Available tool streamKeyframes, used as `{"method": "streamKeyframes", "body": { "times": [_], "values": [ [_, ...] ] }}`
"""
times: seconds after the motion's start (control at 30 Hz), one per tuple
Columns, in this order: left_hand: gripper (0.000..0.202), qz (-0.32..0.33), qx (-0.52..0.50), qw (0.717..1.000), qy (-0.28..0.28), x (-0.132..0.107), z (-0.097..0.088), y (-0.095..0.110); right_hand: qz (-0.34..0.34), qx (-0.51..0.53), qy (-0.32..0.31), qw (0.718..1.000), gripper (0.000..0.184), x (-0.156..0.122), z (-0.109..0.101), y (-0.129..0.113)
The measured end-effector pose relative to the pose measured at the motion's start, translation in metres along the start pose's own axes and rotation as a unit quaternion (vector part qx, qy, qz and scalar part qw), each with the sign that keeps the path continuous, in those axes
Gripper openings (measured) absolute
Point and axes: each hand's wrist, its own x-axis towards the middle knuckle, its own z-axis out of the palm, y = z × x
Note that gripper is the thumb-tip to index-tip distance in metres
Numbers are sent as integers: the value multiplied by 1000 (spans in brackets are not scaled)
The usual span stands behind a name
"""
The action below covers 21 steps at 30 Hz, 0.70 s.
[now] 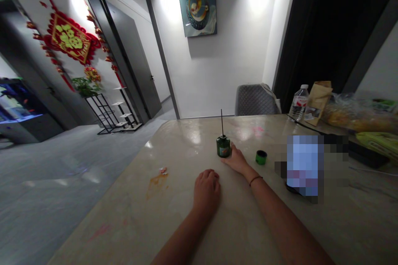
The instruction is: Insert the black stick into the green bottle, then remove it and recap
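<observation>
Toward the far edge of the table (139, 232), nearer its far left corner than the phone-like screen (303, 165) on the right: a squat dark green bottle (223, 147), upright, with a label facing the near side and a thin dark stick (222, 122) rising straight from its neck. Low at the bottle's right side, the right hand (236, 159), thumb by the near base and forefinger along the right flank, fingers apart from the thumb; too small to tell a clamp from a light touch. Nearer the unseen near edge, the left hand (207, 188), resting on the tabletop, fingers together and loosely curled, with nothing visible in hold. As for the step, probably handling or steadying the bottle at its base; for any further move, best a secure hold low on the body, clear of the tall stick, to avoid tipping. Right of the bottle and apart from it, a small green cap-like piece (261, 157), hollow side up, dark within, contents impossible to make out. Inside the green bottle, likewise, nothing readable through the dark wall. Toward the far right, a clear water bottle (299, 101), capped in white; just beside it, a brown paper bag (317, 101), contents hidden; farther right, a clear plastic bag (354, 109) of yellowish-brown things.
</observation>
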Motion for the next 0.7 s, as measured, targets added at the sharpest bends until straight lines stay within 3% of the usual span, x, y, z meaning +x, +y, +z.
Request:
{"method": "streamKeyframes", "body": {
  "times": [0.2,0.3,0.43,0.57,0.7],
  "values": [
    [20,-9,8,1000,-24,8,-11,0,-7,-3,-19,1000,88,-24,-23,9],
    [46,-27,5,997,-78,16,-30,-1,-18,-80,-24,996,88,-40,-48,4],
    [66,-7,108,993,-52,23,-46,-9,-93,-244,-22,965,86,-60,-69,-7],
    [66,3,147,987,-65,22,-36,-22,-161,-357,-33,919,85,-76,-66,-5],
    [65,19,162,978,-129,20,-26,-26,-191,-386,-33,902,80,-83,-64,6]
  ]
}}
